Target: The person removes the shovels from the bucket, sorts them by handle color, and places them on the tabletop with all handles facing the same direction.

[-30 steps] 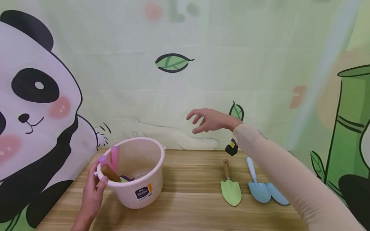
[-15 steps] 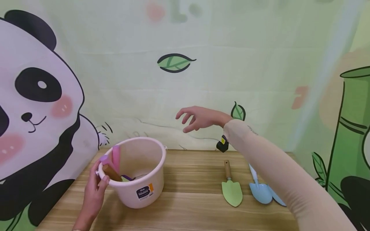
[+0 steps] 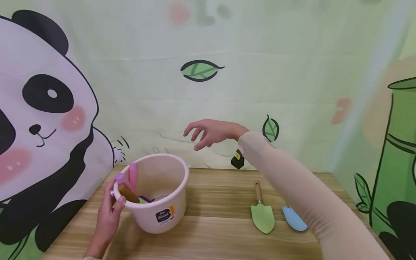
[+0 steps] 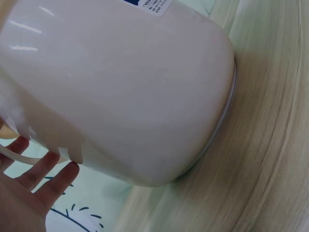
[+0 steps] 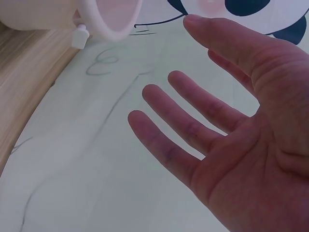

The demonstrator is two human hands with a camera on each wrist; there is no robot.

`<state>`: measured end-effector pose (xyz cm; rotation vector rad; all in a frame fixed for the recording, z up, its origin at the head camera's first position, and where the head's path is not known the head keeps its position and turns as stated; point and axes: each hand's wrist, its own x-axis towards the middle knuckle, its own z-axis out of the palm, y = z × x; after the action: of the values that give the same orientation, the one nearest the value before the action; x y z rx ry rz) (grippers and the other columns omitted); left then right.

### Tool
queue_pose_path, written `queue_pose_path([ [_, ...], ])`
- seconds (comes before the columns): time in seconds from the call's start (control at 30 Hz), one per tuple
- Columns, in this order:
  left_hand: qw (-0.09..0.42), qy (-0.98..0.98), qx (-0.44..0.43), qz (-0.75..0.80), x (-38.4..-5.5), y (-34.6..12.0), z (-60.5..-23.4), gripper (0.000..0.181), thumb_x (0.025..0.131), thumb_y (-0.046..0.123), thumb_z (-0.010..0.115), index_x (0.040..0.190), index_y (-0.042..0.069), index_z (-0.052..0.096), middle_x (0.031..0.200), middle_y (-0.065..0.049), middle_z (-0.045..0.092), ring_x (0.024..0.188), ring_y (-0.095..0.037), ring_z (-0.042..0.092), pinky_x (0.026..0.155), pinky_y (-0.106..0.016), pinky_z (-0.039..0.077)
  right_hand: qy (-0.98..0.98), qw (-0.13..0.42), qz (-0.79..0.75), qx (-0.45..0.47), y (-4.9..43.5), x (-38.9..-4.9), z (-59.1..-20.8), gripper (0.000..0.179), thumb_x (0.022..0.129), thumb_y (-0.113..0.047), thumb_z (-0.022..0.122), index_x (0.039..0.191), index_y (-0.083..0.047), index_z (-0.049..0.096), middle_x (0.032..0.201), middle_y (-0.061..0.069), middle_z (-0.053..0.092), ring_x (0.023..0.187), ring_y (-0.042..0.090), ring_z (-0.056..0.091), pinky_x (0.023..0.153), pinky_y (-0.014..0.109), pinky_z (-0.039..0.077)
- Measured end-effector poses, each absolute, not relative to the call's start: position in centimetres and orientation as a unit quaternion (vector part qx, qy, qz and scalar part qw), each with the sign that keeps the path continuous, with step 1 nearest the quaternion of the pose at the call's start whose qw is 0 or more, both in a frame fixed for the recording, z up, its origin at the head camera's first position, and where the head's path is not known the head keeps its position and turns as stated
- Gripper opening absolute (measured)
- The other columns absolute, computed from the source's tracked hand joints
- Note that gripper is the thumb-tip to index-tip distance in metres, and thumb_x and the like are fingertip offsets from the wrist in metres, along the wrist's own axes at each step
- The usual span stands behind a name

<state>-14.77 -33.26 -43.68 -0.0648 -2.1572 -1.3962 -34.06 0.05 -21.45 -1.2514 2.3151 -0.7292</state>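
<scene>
A pale pink bucket [image 3: 164, 213] stands on the table at the left. My left hand [image 3: 110, 216] grips its rim on the left side, thumb over the edge; in the left wrist view the fingertips [image 4: 67, 171] touch the outer wall. Inside the bucket lean pink handles [image 3: 133, 177] and a brown wooden handle [image 3: 128, 193]. Only part of a green and purple item shows below them. My right hand [image 3: 214, 131] hovers above and to the right of the bucket, holding nothing. Its fingers are spread and slightly bent, as the right wrist view also shows.
A green hand trowel [image 3: 263, 216] with a wooden handle lies on the wooden table [image 3: 217, 231], right of the bucket. Beside it a light blue scoop [image 3: 295, 218] is partly hidden by my right sleeve [image 3: 292, 187]. A printed backdrop [image 3: 146, 90] hangs behind the table.
My right hand has moved left through the air toward the bucket, its sleeve now covering more of the blue tools. The left hand stays on the rim. The view has shifted slightly.
</scene>
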Motion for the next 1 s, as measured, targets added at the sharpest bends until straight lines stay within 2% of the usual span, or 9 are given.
queue_pose_path([
  [0.1, 0.272, -0.811, -0.020, -0.518, -14.8, -33.3, -43.5, 0.063, 0.106, 0.014, 0.049, 0.164, 0.020, 0.025, 0.155, -0.014, 0.041, 0.133, -0.014, 0.046, 0.093, -0.009, 0.040, 0.826, 0.211, -0.258, -0.455, -0.8, -34.0, -21.4, 0.050, 0.094, -0.020, 0.076, 0.139, -0.026, 0.056, 0.132, 0.006, 0.062, 0.110, 0.020, 0.068, 0.091, 0.042, 0.057],
  [0.27, 0.269, -0.817, -0.015, -0.510, -14.9, -33.4, -43.5, 0.063, 0.106, 0.015, 0.050, 0.164, 0.021, 0.024, 0.157, -0.015, 0.039, 0.136, -0.032, 0.046, 0.093, -0.010, 0.039, 0.817, 0.226, -0.255, -0.465, -2.4, -33.8, -21.3, 0.049, 0.094, -0.020, 0.076, 0.138, -0.026, 0.057, 0.133, 0.005, 0.061, 0.111, 0.020, 0.067, 0.089, 0.040, 0.057],
  [0.33, 0.271, -0.817, -0.013, -0.508, -14.9, -33.4, -43.6, 0.063, 0.106, 0.015, 0.050, 0.164, 0.021, 0.024, 0.157, -0.015, 0.039, 0.136, -0.032, 0.046, 0.094, -0.010, 0.039, 0.813, 0.232, -0.255, -0.470, -3.1, -33.7, -21.3, 0.048, 0.094, -0.019, 0.076, 0.138, -0.026, 0.057, 0.133, 0.006, 0.062, 0.111, 0.021, 0.068, 0.090, 0.042, 0.057],
  [0.4, 0.272, -0.817, -0.017, -0.508, -15.0, -33.6, -43.7, 0.064, 0.106, 0.015, 0.050, 0.164, 0.020, 0.023, 0.158, -0.017, 0.038, 0.136, -0.042, 0.044, 0.095, -0.012, 0.039, 0.809, 0.235, -0.254, -0.474, -3.9, -33.5, -21.4, 0.048, 0.094, -0.018, 0.075, 0.138, -0.026, 0.057, 0.133, 0.006, 0.062, 0.111, 0.021, 0.067, 0.090, 0.042, 0.057],
  [0.5, 0.274, -0.817, -0.018, -0.507, -15.0, -33.7, -43.9, 0.064, 0.106, 0.014, 0.050, 0.164, 0.020, 0.024, 0.157, -0.018, 0.038, 0.136, -0.039, 0.045, 0.096, -0.013, 0.039, 0.805, 0.242, -0.254, -0.478, -5.1, -33.3, -21.5, 0.047, 0.094, -0.018, 0.076, 0.137, -0.026, 0.058, 0.132, 0.006, 0.062, 0.110, 0.022, 0.067, 0.089, 0.042, 0.057],
  [0.6, 0.277, -0.816, -0.016, -0.508, -15.0, -33.6, -43.9, 0.063, 0.105, 0.014, 0.050, 0.163, 0.020, 0.025, 0.155, -0.016, 0.041, 0.133, -0.022, 0.048, 0.095, -0.012, 0.039, 0.802, 0.249, -0.253, -0.481, -6.2, -33.0, -21.8, 0.048, 0.093, -0.018, 0.076, 0.136, -0.026, 0.058, 0.131, 0.006, 0.063, 0.111, 0.022, 0.067, 0.088, 0.040, 0.057],
  [0.73, 0.281, -0.813, -0.014, -0.510, -14.9, -33.5, -43.9, 0.063, 0.105, 0.013, 0.050, 0.163, 0.019, 0.027, 0.154, -0.013, 0.043, 0.126, -0.002, 0.045, 0.095, -0.010, 0.039, 0.797, 0.256, -0.254, -0.485, -7.4, -32.7, -22.0, 0.047, 0.093, -0.018, 0.077, 0.136, -0.026, 0.059, 0.130, 0.004, 0.063, 0.110, 0.021, 0.067, 0.087, 0.038, 0.057],
  [0.83, 0.283, -0.813, -0.014, -0.509, -14.9, -33.5, -43.9, 0.063, 0.105, 0.014, 0.050, 0.163, 0.020, 0.027, 0.153, -0.013, 0.043, 0.125, 0.001, 0.045, 0.094, -0.009, 0.039, 0.793, 0.258, -0.255, -0.489, -8.4, -32.5, -22.4, 0.046, 0.093, -0.018, 0.076, 0.135, -0.026, 0.059, 0.133, 0.007, 0.063, 0.109, 0.021, 0.067, 0.088, 0.040, 0.058],
  [1.0, 0.288, -0.809, -0.020, -0.512, -14.9, -33.5, -43.9, 0.062, 0.105, 0.012, 0.050, 0.163, 0.017, 0.028, 0.152, -0.014, 0.044, 0.126, -0.005, 0.047, 0.094, -0.009, 0.039, 0.786, 0.268, -0.258, -0.495, -10.0, -32.4, -23.4, 0.048, 0.094, -0.016, 0.075, 0.137, -0.027, 0.057, 0.138, 0.011, 0.060, 0.107, 0.019, 0.067, 0.092, 0.047, 0.057],
])
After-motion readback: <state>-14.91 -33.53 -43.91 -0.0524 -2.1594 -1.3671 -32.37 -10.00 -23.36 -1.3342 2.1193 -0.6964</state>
